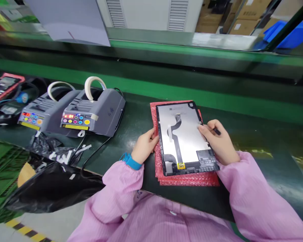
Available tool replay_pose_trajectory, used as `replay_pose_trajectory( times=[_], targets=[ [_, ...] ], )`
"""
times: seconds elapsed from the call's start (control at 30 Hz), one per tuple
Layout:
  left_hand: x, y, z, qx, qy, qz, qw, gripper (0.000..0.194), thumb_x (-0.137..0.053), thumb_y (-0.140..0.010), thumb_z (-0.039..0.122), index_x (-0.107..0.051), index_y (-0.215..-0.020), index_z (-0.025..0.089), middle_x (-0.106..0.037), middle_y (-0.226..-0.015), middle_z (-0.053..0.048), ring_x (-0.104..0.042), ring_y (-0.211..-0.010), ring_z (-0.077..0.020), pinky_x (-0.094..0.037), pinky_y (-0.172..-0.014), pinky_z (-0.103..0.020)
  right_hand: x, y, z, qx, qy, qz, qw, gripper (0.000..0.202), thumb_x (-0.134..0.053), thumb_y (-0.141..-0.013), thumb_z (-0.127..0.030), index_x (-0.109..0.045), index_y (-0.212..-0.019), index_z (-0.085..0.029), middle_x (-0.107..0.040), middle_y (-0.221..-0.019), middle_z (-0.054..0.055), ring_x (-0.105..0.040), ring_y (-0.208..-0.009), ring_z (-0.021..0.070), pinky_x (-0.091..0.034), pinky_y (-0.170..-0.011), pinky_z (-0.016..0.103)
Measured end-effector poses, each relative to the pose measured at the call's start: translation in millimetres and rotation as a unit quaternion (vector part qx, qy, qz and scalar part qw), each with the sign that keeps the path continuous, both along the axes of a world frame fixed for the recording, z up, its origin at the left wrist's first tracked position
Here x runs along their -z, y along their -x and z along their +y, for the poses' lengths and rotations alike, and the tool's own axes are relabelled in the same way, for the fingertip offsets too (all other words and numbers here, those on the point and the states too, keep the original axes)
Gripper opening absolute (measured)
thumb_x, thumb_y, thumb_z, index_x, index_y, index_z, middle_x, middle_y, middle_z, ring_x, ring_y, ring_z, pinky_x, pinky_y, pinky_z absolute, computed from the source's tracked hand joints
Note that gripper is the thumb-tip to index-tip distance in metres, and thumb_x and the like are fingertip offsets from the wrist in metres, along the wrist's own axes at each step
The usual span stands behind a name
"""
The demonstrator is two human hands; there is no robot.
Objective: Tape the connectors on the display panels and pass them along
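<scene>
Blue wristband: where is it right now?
In the head view, the blue wristband sits left of centre, between the left hand and the pink sleeve.

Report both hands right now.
Left hand: at the left edge of the screen, grip unclear.
Right hand: gripping the screen's right edge, small dark item at fingers.

The person wears a pink striped coat (176, 218) with long gathered sleeves (123, 183), and one blue wrist band (132, 162).

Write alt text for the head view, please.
A right hand holds a tablet-sized screen panel over red bubble wrap on a green workbench, a left hand at its opposite edge; two grey tape dispensers stand farther left.
</scene>
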State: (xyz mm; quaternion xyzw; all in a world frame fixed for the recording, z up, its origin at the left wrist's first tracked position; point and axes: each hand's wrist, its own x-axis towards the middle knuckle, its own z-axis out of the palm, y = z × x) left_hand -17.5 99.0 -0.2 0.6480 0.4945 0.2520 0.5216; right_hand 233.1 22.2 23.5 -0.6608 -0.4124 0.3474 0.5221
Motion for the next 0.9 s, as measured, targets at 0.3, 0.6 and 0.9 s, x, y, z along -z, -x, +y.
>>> replay_pose_trajectory(
  times=[0.3, 0.6, 0.9],
  targets=[
    [12.0, 2.0, 3.2, 0.015, -0.009, 0.012, 1.000, 0.047, -0.044, -0.102, 0.036, -0.065, -0.138, 0.013, -0.054, -0.057, 0.006, -0.048, -0.039, -0.0107, -0.045, -0.048, -0.023, 12.2, 0.8, 1.8, -0.003, 0.054, -0.209, 0.976, 0.046, -0.069, -0.082, -0.063, -0.040, -0.087, -0.028, -0.056, -0.085, 0.001, -0.054, -0.073, 0.0210, -0.043, -0.066, 0.035],
    [11.7, 12.5, -53.4, 0.013, -0.347, 0.078, 0.935, 0.045, -0.052, -0.102, 0.020, -0.052, -0.147, 0.016, -0.057, -0.140, -0.017, -0.054, -0.135, -0.0271, -0.047, -0.115, -0.047, 3.4, 25.5, -39.2, -0.117, -0.110, -0.321, 0.933, 0.050, -0.076, -0.088, -0.053, -0.031, -0.093, -0.029, -0.065, -0.136, 0.015, -0.058, -0.132, 0.0373, -0.042, -0.102, 0.056],
    [19.7, 25.3, -61.0, -0.005, -0.254, 0.020, 0.967, 0.050, -0.044, -0.110, 0.031, -0.036, -0.159, 0.029, -0.026, -0.173, -0.014, -0.027, -0.161, -0.0270, -0.034, -0.128, -0.051, 29.3, 30.2, -41.6, -0.100, -0.024, -0.366, 0.925, 0.057, -0.069, -0.087, -0.070, -0.033, -0.102, -0.028, -0.062, -0.140, 0.019, -0.054, -0.137, 0.0415, -0.031, -0.109, 0.068]
  ],
)
